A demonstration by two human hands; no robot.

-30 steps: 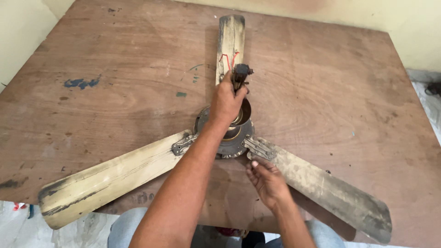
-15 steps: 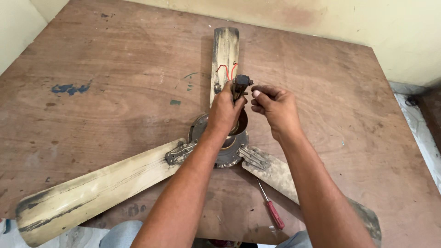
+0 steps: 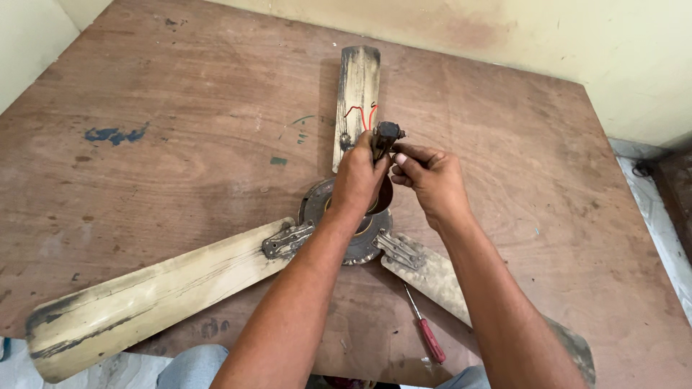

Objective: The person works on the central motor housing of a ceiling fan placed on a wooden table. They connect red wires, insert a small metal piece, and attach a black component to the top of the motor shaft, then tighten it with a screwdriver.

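An old, dirty ceiling fan lies on a brown wooden table (image 3: 180,144), with its round motor hub (image 3: 360,248) in the middle and three cream blades spreading out (image 3: 144,302). Its short upright rod (image 3: 387,135) sticks up from the hub, with red wires beside it. My left hand (image 3: 360,176) is wrapped around the rod just below its top. My right hand (image 3: 431,176) pinches the rod's top end from the right with its fingertips.
A screwdriver with a red handle (image 3: 431,337) lies on the table near the front edge, under my right forearm. A pale wall runs along the far side, and the table's right edge drops to a light floor (image 3: 659,216).
My right hand has come up from the table near the right blade to the top of the rod. The screwdriver now lies in view. My left hand has stayed on the rod.
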